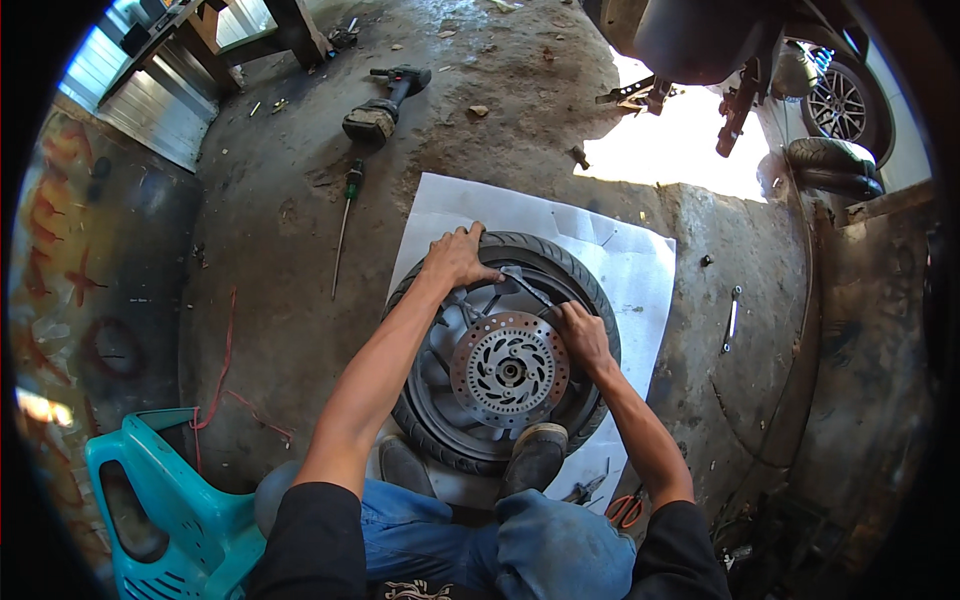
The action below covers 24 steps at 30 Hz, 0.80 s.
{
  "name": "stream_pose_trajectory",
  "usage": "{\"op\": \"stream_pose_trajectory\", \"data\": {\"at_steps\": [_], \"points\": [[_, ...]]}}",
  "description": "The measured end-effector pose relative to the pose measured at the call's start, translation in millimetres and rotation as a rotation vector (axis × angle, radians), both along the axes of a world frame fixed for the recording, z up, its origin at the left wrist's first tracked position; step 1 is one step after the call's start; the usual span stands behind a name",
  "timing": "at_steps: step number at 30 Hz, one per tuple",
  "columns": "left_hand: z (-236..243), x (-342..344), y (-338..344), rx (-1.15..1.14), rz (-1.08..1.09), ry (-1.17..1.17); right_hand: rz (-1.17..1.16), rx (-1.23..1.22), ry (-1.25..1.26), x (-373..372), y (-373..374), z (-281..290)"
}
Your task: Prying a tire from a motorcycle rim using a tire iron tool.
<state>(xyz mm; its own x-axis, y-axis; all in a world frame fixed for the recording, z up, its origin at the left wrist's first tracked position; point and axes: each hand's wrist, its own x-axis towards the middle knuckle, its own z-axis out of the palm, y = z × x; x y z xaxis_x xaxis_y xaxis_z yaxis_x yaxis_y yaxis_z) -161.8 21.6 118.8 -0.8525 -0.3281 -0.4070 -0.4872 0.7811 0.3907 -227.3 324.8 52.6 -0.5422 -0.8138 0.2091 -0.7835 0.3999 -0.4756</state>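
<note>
The left hand (458, 256) is closed over the far edge of the tyre (560, 262), pressing it down. The right hand (582, 335) grips a metal tyre lever (525, 285), its tip running toward the left hand and hooked at the bead. Between and below both hands lies the wheel (505, 350), flat on a white sheet (630, 270), brake disc (509, 369) upward, with a shoe (535, 450) braced on its near edge. Judged step: levering the bead at the rim. The next move calls for steady lever force while the left hand restrains the tyre. Left of the left hand lie a screwdriver (345, 225) and, farther off, a power driver (385, 105).
</note>
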Motion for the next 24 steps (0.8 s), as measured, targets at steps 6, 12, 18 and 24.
{"op": "stream_pose_trajectory", "data": {"at_steps": [6,12,18,24], "points": [[-9,3,-11,0.058,0.007,-0.037,-0.608,-0.204,-0.188,-8,36,27],[-17,-8,-14,0.164,-0.076,-0.007,-1.089,-0.161,-0.224,-2,126,14],[-22,-20,-29,0.328,-0.036,-0.082,-0.772,-0.038,-0.46,8,65,116],[-26,-39,-27,0.302,0.02,-0.189,-0.31,0.263,-0.5,-55,9,158]]}}
